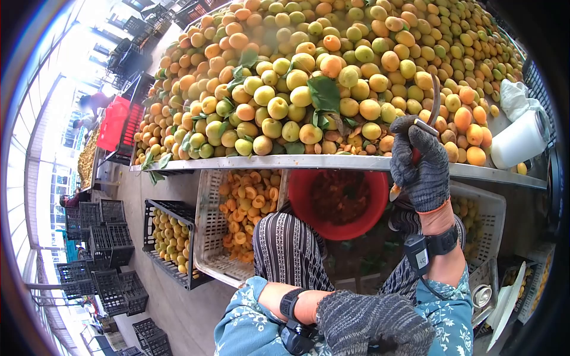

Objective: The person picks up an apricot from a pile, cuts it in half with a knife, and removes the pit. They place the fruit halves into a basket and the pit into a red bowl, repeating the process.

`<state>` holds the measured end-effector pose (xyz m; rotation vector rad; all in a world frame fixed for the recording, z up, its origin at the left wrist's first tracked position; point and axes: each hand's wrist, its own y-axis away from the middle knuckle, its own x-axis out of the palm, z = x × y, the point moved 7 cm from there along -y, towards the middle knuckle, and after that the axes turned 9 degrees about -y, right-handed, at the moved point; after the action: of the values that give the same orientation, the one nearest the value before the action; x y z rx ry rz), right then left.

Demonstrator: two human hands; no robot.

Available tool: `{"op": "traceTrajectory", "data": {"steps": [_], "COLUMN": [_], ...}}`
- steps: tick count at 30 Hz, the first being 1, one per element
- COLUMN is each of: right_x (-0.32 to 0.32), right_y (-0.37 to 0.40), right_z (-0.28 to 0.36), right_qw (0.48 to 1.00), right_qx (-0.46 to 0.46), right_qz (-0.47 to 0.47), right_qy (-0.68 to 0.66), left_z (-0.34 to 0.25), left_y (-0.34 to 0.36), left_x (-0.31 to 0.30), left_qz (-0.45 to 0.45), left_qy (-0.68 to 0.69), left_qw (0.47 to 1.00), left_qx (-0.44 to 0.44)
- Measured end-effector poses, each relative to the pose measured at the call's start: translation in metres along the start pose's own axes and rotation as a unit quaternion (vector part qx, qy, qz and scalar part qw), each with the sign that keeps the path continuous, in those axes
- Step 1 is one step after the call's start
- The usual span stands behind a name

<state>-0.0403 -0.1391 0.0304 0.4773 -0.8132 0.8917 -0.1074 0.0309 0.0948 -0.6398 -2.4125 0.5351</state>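
My right hand point(420, 160), in a dark grey knitted glove, is closed around a knife point(436, 101) with a curved blade pointing up over the fruit. A bit of red shows between its fingers, and a small orange piece point(395, 191) shows by the glove's lower edge. My left hand point(374, 323), gloved too, lies low across my lap against my right sleeve, its fingers mostly hidden. Before me, a metal-edged table point(267, 162) bears a large heap of apricots point(278, 108), yellow-green to orange, with some green leaves point(323, 94) among them.
Under the table edge sit a red basin point(300, 202) of dark reddish pulp and a white crate point(205, 237) of halved apricots. A black crate point(155, 252) of whole apricots stands left. A white container point(519, 139) lies at the table's right end. Stacked black crates point(110, 240) line the far left.
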Motion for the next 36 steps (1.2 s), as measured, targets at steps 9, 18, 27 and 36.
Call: {"op": "traceTrajectory", "data": {"steps": [9, 18, 27, 36], "right_x": [-0.007, -0.004, -0.002, -0.012], "right_y": [-0.002, -0.001, -0.003, -0.003], "right_z": [-0.001, 0.004, 0.005, 0.006], "right_qw": [1.0, 1.0, 1.0, 0.999], "right_qx": [-0.02, -0.02, -0.018, -0.021], "right_qz": [0.009, -0.015, -0.012, -0.034], "right_qy": [-0.008, -0.005, -0.003, -0.033], "left_z": [-0.008, -0.018, -0.024, -0.017], "left_y": [0.0, -0.003, -0.008, -0.008], "left_x": [-0.007, -0.007, -0.012, -0.068], "left_qz": [0.003, 0.025, 0.034, -0.181], "left_qy": [0.016, 0.018, 0.026, 0.136], "left_qw": [1.0, 0.999, 0.999, 0.973], "left_qx": [0.004, 0.011, 0.015, 0.052]}}
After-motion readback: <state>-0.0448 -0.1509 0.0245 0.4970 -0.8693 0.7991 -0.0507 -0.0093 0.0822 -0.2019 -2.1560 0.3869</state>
